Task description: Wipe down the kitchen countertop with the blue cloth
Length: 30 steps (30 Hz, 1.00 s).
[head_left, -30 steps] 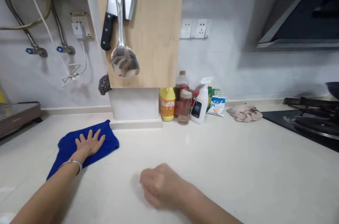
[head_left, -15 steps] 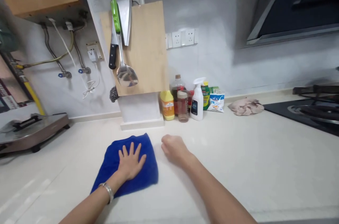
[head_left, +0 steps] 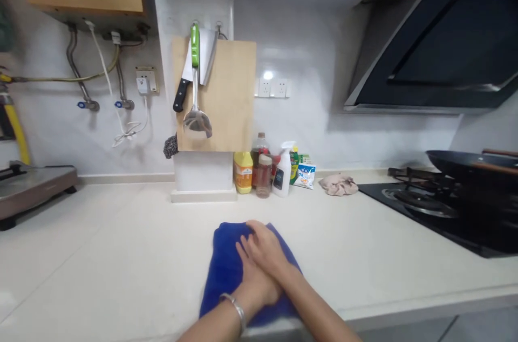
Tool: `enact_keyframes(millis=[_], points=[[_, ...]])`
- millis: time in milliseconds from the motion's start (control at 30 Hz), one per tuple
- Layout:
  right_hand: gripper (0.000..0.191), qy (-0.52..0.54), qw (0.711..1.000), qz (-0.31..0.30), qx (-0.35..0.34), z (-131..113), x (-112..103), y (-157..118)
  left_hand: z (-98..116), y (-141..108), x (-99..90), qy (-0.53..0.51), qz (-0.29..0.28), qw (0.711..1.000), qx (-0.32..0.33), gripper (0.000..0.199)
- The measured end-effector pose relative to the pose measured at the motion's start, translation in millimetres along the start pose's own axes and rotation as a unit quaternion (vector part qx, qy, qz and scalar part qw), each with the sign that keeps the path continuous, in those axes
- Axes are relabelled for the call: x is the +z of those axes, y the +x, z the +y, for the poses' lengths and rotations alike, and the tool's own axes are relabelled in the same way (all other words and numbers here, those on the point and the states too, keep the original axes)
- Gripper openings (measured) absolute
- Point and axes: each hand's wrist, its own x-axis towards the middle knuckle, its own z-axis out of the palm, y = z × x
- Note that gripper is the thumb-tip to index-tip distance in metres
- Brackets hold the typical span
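A blue cloth (head_left: 224,261) lies on the white countertop (head_left: 133,255), close to its front edge. My left hand (head_left: 256,277), with a silver bracelet at the wrist, rests on the cloth with its fingers spread. Over the back of it lies my right hand (head_left: 265,247), which hides part of the left fingers. The right fingers are bent loosely above the cloth; whether they grip its far edge cannot be made out.
Bottles, including a white spray bottle (head_left: 282,172) and a yellow one (head_left: 243,173), stand against the wall. A crumpled cloth (head_left: 339,184) lies left of the stove (head_left: 445,223). A cutting board (head_left: 232,99) with knives and a spatula hangs behind.
The view has turned and shifted. The blue cloth and my left hand have moved right along the counter. My right hand has come from beside the cloth onto my left hand.
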Motion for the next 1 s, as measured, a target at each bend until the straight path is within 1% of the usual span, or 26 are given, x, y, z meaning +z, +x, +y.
enact_keyframes(millis=[67,100,133,167,200,233,267,300,333,367,400,433,467,500,533,600,633,700,767,833,900,1000], points=[[0.036,0.051,0.997,0.052,0.032,13.0,-6.4,-12.7,-1.3,-7.3,-17.9,-0.051,-0.006,0.999,0.014,0.085],[0.037,0.067,0.994,0.07,0.057,18.3,-9.8,-18.2,-7.9,-11.7,-30.6,-0.095,-0.008,0.995,0.025,0.081],[0.037,0.073,0.991,0.081,0.08,21.8,-13.1,-23.0,-18.4,-15.8,-44.4,-0.159,-0.022,0.986,0.037,0.077],[0.037,0.067,0.99,0.085,0.093,23.0,-15.9,-27.2,-32.5,-19.5,-58.2,-0.248,-0.043,0.966,0.051,0.074],[0.037,0.049,0.991,0.081,0.094,21.5,-18.0,-30.7,-49.0,-22.4,-71.0,-0.348,-0.059,0.933,0.075,0.067],[0.037,0.024,0.994,0.067,0.082,17.2,-19.1,-33.7,-67.1,-24.5,-81.9,-0.39,-0.053,0.915,0.086,0.059],[0.037,-0.004,0.997,0.045,0.056,10.4,-19.0,-36.0,-85.7,-26.0,-90.3,-0.415,-0.04,0.905,0.087,0.057],[0.038,-0.033,0.999,0.012,0.022,1.7,-17.9,-37.8,-103.9,-27.1,-95.7,-0.457,-0.009,0.887,0.07,0.061],[0.04,-0.061,0.998,-0.031,-0.012,-7.8,-16.0,-39.0,-121.2,-28.0,-98.0,-0.492,0.038,0.869,0.042,0.068],[0.043,-0.085,0.992,-0.081,-0.039,-17.3,-13.7,-39.4,-137.3,-28.9,-97.5,-0.505,0.069,0.86,0.023,0.073],[0.048,-0.105,0.984,-0.136,-0.053,-25.8,-11.5,-39.2,-152.0,-29.8,-94.4,-0.517,0.113,0.849,-0.009,0.076],[0.054,-0.118,0.973,-0.191,-0.054,-32.6,-10.0,-38.3,-165.1,-30.8,-89.5,-0.522,0.154,0.838,-0.042,0.078],[0.059,-0.127,0.961,-0.242,-0.046,-37.2,-9.5,-37.1,-176.4,-31.8,-83.5,-0.527,0.18,0.828,-0.066,0.077],[0.062,-0.131,0.95,-0.283,-0.034,-39.5,-10.4,-35.8,-185.7,-32.8,-77.4,-0.542,0.211,0.808,-0.097,0.074],[0.064,-0.13,0.94,-0.315,-0.023,-39.8,-12.9,-34.7,-192.6,-33.8,-71.8,-0.539,0.219,0.805,-0.118,0.071],[0.066,-0.127,0.927,-0.352,-0.014,-35.3,-22.5,-33.7,-198.8,-35.7,-64.7,-0.508,0.226,0.82,-0.135,0.064],[0.066,-0.126,0.924,-0.36,-0.011,-31.2,-29.0,-34.1,-198.1,-36.6,-63.4,-0.482,0.222,0.837,-0.133,0.061],[0.064,-0.132,0.922,-0.364,-0.001,-19.9,-44.1,-36.6,-191.1,-38.1,-64.0,-0.421,0.206,0.876,-0.117,0.058],[0.063,-0.15,0.921,-0.359,0.018,-5.1,-60.4,-40.7,-180.5,-38.6,-65.7,-0.35,0.176,0.915,-0.093,0.054],[0.062,-0.176,0.919,-0.349,0.044,13.1,-77.0,-45.7,-171.3,-37.7,-64.8,-0.285,0.151,0.945,-0.062,0.051],[0.063,-0.203,0.917,-0.336,0.074,33.9,-94.1,-51.1,-167.3,-35.4,-60.1,-0.245,0.144,0.958,-0.034,0.049],[0.062,-0.244,0.91,-0.312,0.121,68.3,-121.4,-59.8,-170.9,-30.4,-48.7,-0.223,0.165,0.961,0.006,0.045]])
